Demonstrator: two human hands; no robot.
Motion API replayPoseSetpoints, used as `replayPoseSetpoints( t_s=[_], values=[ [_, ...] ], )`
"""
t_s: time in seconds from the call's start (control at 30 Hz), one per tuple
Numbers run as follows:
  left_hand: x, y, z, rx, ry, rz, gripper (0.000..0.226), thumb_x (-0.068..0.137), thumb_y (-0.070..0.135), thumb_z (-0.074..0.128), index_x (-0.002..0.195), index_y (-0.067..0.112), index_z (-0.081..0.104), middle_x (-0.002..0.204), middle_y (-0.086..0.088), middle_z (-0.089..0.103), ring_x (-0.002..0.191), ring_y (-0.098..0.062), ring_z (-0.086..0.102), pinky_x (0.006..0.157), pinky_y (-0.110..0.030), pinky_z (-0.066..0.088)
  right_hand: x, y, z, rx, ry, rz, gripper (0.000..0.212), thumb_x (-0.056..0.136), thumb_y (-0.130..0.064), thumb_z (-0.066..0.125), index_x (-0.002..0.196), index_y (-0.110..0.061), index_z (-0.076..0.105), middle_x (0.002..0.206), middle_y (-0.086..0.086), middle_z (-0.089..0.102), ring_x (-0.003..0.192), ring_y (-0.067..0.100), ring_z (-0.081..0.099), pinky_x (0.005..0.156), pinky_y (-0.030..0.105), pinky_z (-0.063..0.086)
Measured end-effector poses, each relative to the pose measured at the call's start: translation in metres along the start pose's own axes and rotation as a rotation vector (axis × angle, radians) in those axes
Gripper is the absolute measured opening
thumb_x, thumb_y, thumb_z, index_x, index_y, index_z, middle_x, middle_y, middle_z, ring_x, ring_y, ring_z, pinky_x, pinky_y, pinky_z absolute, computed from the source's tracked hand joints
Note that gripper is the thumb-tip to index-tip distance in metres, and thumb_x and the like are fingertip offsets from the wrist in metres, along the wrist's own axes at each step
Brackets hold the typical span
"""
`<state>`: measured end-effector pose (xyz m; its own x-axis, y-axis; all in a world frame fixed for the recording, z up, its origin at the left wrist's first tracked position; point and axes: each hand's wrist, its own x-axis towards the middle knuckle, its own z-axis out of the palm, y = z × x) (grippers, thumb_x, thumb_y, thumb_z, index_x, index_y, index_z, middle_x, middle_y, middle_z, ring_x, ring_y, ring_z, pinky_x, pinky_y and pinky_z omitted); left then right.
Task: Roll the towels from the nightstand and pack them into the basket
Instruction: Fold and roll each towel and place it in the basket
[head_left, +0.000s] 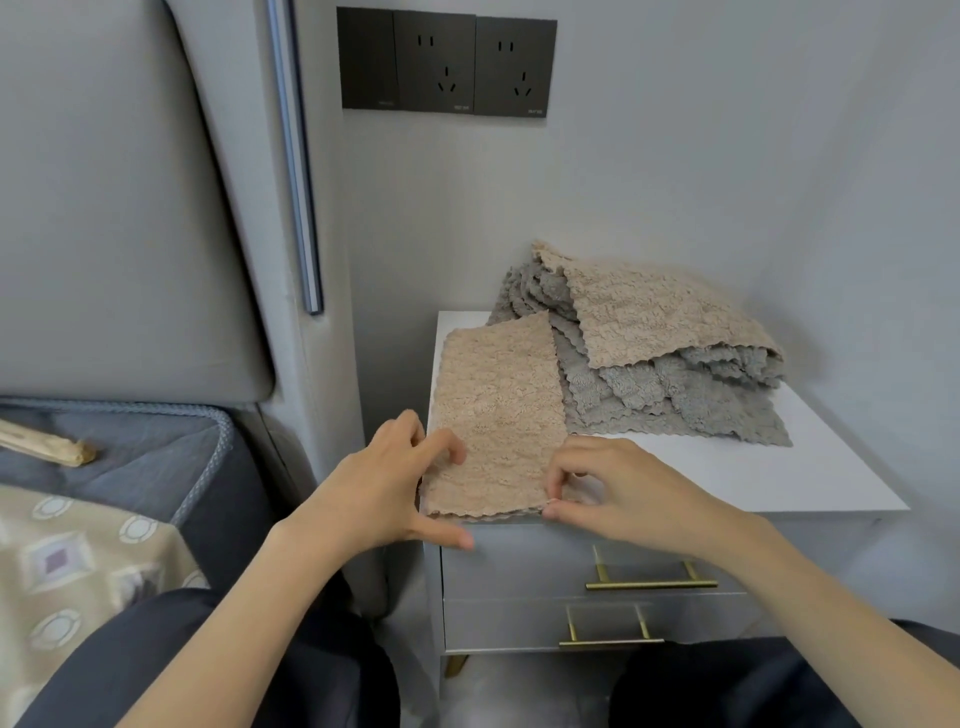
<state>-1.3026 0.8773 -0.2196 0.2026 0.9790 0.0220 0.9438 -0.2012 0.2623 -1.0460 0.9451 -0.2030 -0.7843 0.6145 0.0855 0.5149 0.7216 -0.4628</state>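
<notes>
Towel (498, 415): beige, fleecy nap, scalloped hem, folded to a long rectangle. It lies flat on the front-left part of the nightstand (779, 478). Its long axis runs from the near edge toward the wall, leaning slightly right at the far end. The near hem hangs just over the front edge.

Pile (675, 364): same fleecy cloth, grey pieces with one beige on top, loosely stacked at the back right. It touches the flat towel's right side.

Nightstand: smooth white top, grey drawer fronts, two brass bar handles (649, 584).

Left hand (384, 483): spread wide at the towel's near-left corner. The fingertips (452, 452) rest on the nap. The thumb is held well apart, in front of the drawer just below the hem. No grip is evident.

Right hand (623, 488): fingers curled close, thumb and forefinger pinching the towel's near-right corner at the hem.

Surroundings: padded grey headboard (104, 208) and quilted mattress (130, 447) to the left; black wall sockets (447, 62) above.
</notes>
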Motion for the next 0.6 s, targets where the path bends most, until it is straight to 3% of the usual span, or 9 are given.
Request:
replayPoseSetpoints(
  t_s=[0.1, 0.23, 0.5, 0.6],
  values=[
    [-0.002, 0.000, -0.001, 0.054, 0.076, 0.084, 0.072, 0.060, 0.066, 0.072, 0.119, 0.035, 0.045, 0.102, 0.008, 0.028, 0.092, -0.009, 0.030, 0.073, -0.017, 0.041, -0.001, 0.001, 0.000, 0.044, 0.002, -0.002, 0.010, 0.086, -0.034, 0.067, 0.078, -0.029, 0.062, 0.089, -0.016, 0.061, 0.091, 0.003, 0.057, 0.083, 0.035, 0.046],
    [-0.005, 0.005, -0.004, 0.098, 0.179, 0.158, 0.049, 0.071, 0.053, 0.069, 0.112, 0.031, 0.055, 0.106, 0.010, 0.040, 0.092, -0.009, 0.036, 0.074, -0.019, 0.039, -0.004, 0.001, -0.005, 0.066, 0.024, -0.013, 0.012, 0.087, -0.035, 0.067, 0.077, -0.029, 0.064, 0.088, -0.017, 0.063, 0.092, 0.002, 0.058, 0.085, 0.031, 0.046],
    [-0.008, 0.009, -0.005, 0.092, 0.218, 0.200, 0.021, 0.077, 0.033, 0.069, 0.097, 0.030, 0.072, 0.096, 0.016, 0.063, 0.081, -0.003, 0.045, 0.070, -0.014, 0.034, -0.010, -0.005, -0.001, -0.241, 0.068, -0.114, 0.008, 0.083, -0.026, 0.066, 0.077, -0.029, 0.060, 0.091, -0.015, 0.061, 0.092, 0.002, 0.053, 0.076, 0.027, 0.048],
    [-0.008, 0.008, -0.006, 0.085, 0.203, 0.176, 0.017, 0.080, 0.035, 0.069, 0.095, 0.033, 0.076, 0.096, 0.020, 0.067, 0.085, -0.004, 0.054, 0.074, -0.018, 0.042, -0.009, -0.002, 0.003, -0.318, 0.035, -0.124, 0.015, 0.081, -0.037, 0.067, 0.089, -0.028, 0.057, 0.094, -0.018, 0.056, 0.094, 0.002, 0.049, 0.074, 0.023, 0.044]
  ],
)
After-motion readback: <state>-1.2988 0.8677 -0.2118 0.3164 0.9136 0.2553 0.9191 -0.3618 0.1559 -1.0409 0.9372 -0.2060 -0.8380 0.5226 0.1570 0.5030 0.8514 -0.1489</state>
